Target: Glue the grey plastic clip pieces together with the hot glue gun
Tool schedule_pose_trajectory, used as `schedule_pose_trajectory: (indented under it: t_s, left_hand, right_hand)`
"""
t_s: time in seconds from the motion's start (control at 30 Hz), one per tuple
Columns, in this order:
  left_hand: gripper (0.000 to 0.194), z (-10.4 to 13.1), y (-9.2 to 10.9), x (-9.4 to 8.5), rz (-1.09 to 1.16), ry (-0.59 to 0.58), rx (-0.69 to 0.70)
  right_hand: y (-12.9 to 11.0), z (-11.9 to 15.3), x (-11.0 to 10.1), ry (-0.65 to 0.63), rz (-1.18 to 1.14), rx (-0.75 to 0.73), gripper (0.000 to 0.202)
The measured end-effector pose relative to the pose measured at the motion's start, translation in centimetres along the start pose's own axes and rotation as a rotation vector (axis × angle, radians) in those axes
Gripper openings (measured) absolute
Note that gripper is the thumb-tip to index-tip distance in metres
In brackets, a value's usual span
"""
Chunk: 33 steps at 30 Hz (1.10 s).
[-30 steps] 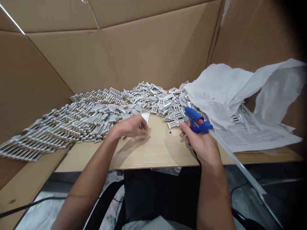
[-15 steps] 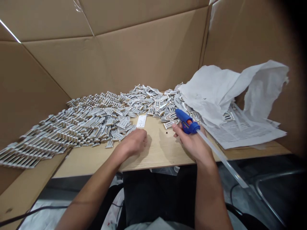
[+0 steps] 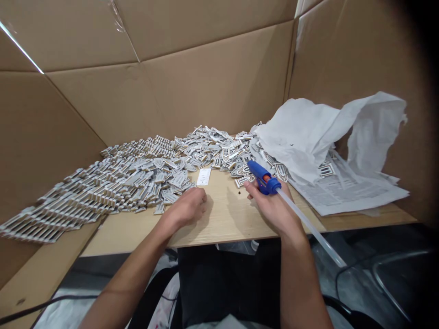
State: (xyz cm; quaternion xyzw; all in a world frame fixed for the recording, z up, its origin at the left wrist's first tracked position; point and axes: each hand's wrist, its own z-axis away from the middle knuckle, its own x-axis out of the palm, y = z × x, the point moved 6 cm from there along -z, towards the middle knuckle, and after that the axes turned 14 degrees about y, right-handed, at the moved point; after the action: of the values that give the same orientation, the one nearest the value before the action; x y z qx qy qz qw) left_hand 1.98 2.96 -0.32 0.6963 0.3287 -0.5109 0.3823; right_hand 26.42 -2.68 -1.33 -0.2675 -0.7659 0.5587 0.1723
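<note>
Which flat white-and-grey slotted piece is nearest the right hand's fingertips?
The flat white-and-grey slotted piece just beyond the small dark speck on the pale wooden tabletop; the others lie farther from the fingertips of the bare right hand.

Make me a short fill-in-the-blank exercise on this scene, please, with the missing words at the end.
1. The right hand holds a glue gun whose body is coloured ____.
2. Just beyond the left hand lies a small card that is mainly ____ in colour.
3. The crumpled sheet is on the ____ side of the picture.
4. The walls are made of ____.

Missing words: blue; white; right; cardboard.
</note>
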Motion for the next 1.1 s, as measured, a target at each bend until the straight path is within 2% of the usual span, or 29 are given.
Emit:
schedule_pose_trajectory:
  t_s: [0.07,0.2,0.3,0.47,0.63,0.73,0.83,0.97,1.1]
  left_hand:
    - [0.014,-0.1,-0.6,-0.2,0.060,-0.019,0.003]
    - [0.039,-0.1,-2.0,-0.4,0.107,-0.003,-0.049]
    - [0.029,0.1,-2.4,0.0,0.134,0.005,-0.097]
    - [0.008,0.1,-1.8,0.4,0.244,-0.037,-0.164]
    - [0.008,0.3,-1.1,0.0,0.258,-0.044,-0.123]
    - [0.008,0.4,-1.0,-0.2,0.215,0.031,-0.113]
    - [0.004,0.1,0.0,-0.5,0.254,0.124,-0.116]
    - [0.008,-0.6,3.2,-1.2,0.471,0.118,-0.124]
    - [0.012,-1.8,6.0,-3.1,0.634,0.105,-0.017]
  right_hand:
    - [0.0,0.0,0.0,0.005,-0.007,0.006,0.035]
    - [-0.1,-0.1,-0.3,0.038,0.041,0.026,0.037]
    - [-0.3,-0.1,-0.5,0.065,0.063,0.037,0.039]
    - [-0.3,-0.1,-0.5,0.085,0.078,0.060,0.039]
    - [-0.3,-0.2,-0.7,0.083,0.118,0.084,0.040]
    - [-0.4,-0.1,-0.6,0.070,0.105,0.087,0.039]
    - [-0.9,0.3,0.2,0.000,0.065,0.010,0.035]
    - [-1.2,1.5,2.5,-0.148,-0.027,-0.038,0.032]
    - [-1.4,1.8,3.3,-0.085,-0.080,-0.042,0.029]
